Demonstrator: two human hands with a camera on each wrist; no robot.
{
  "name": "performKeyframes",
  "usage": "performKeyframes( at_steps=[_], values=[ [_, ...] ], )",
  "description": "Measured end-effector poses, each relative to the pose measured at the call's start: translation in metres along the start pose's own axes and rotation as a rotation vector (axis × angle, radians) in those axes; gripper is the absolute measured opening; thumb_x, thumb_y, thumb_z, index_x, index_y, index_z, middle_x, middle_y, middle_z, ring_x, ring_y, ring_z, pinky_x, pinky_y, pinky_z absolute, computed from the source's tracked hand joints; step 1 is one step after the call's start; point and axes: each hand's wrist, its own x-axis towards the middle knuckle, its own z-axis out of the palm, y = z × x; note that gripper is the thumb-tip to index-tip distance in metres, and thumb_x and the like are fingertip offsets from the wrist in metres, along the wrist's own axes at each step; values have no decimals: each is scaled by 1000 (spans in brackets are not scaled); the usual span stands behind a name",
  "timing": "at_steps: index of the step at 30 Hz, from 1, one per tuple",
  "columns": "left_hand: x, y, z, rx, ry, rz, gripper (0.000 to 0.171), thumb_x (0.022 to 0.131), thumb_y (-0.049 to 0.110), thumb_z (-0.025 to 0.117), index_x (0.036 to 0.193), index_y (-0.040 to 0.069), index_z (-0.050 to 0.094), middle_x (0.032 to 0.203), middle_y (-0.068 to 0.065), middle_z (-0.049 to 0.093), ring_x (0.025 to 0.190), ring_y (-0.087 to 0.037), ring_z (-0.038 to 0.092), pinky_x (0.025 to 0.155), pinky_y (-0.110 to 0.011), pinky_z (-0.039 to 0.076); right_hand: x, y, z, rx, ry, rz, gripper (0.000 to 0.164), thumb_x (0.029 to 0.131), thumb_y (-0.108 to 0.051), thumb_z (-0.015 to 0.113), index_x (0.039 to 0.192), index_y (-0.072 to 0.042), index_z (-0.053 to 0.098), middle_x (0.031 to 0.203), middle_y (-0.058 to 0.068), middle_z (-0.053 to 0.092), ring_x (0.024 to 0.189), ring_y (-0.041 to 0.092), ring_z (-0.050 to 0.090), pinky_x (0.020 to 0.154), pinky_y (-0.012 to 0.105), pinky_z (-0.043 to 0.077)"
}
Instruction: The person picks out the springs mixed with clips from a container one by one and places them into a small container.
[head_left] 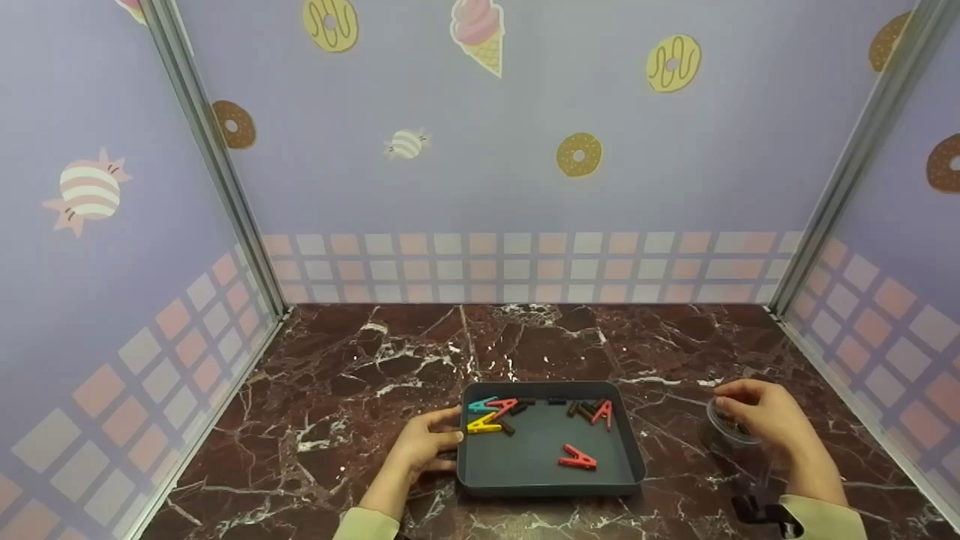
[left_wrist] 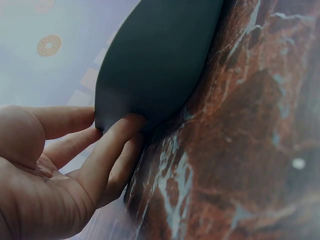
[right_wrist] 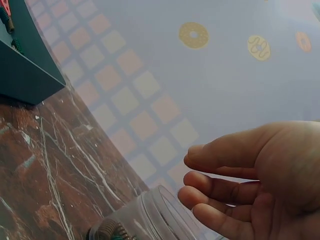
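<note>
A dark grey tray [head_left: 544, 480] holds red, yellow and teal clothespins [head_left: 577, 457] and several small dark springs [head_left: 556, 401]. At its left side my left hand [head_left: 424, 442] touches the rim and outer wall with fairly straight fingers; the left wrist view shows fingertips against the wall [left_wrist: 155, 55]. Above the mouth of a clear plastic jar [head_left: 709, 439] hovers my right hand [head_left: 772, 420]. In the right wrist view, its fingers [right_wrist: 215, 187] are loosely bent, with a gap below the thumb and nothing visible between them. Coiled springs [right_wrist: 112, 229] lie in the jar.
The table [head_left: 360, 420] has a dark red marble pattern. Patterned panels [head_left: 517, 187] stand at the back and both sides, joined by metal posts [head_left: 847, 165]. A dark object [head_left: 754, 510] shows below the right wrist.
</note>
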Motion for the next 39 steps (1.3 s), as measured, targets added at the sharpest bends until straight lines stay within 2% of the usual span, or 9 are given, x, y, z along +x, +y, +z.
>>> performKeyframes(
  at_steps=[6, 11, 15, 18, 21, 27, 31, 39],
  values=[
    [1, -1, 0, -4, 5, -1, 59, 97, -1, 64, 152, -4, 44, 121, -29, 64, 95, -27, 72, 74, -47, 67, 0, -7, 2, 28, 7, -4, 34, 101, -27, 67, 123, -2, 71, 103, 13, 74, 80, 14, 64, 65, 24, 53],
    [0, -1, 0, -6, 6, 0, 58, 97, -1, 63, 152, -4, 44, 122, -29, 63, 95, -27, 73, 75, -48, 67, 0, -12, 5, 46, 12, -19, 37, 102, -28, 66, 126, -1, 69, 112, 15, 73, 86, 16, 65, 68, 24, 55],
    [0, 0, 0, -5, 2, 3, 58, 97, -1, 63, 152, -4, 44, 120, -28, 64, 94, -27, 73, 74, -47, 67, 2, -16, 10, 63, 26, -42, 36, 102, -27, 66, 125, 0, 69, 116, 17, 73, 88, 8, 66, 71, 21, 57],
    [-1, 0, 0, -3, -1, 3, 58, 97, -1, 63, 152, -5, 44, 120, -28, 64, 95, -27, 74, 74, -46, 67, 3, -20, 13, 76, 42, -68, 32, 101, -25, 67, 123, -1, 70, 114, 19, 73, 87, 4, 67, 73, 19, 58],
    [-1, 0, 0, -4, -1, 2, 58, 97, -1, 63, 152, -5, 44, 121, -28, 64, 98, -29, 74, 74, -46, 67, 3, -24, 16, 76, 47, -90, 30, 101, -23, 67, 122, -1, 71, 113, 20, 73, 88, 5, 68, 72, 19, 58],
    [-1, 1, 0, -4, 1, -4, 58, 98, -1, 63, 152, -4, 44, 123, -30, 64, 100, -34, 74, 75, -47, 67, 4, -33, 22, 68, 34, -112, 28, 102, -23, 65, 121, -3, 71, 105, 13, 74, 82, 4, 65, 67, 22, 55],
    [0, 1, 1, 2, 9, -11, 58, 98, -1, 63, 152, -3, 44, 124, -30, 64, 100, -35, 74, 74, -47, 67, 5, -37, 27, 112, 20, -134, 27, 102, -21, 66, 121, -1, 71, 105, 12, 74, 80, 0, 64, 67, 21, 57],
    [-1, 1, 1, -2, 15, -15, 58, 98, -1, 64, 152, -3, 45, 124, -31, 63, 102, -37, 74, 75, -47, 67, 10, -51, 45, 194, 7, -155, 25, 101, -16, 66, 120, 0, 70, 102, 13, 73, 79, 2, 65, 68, 22, 58]
  ],
)
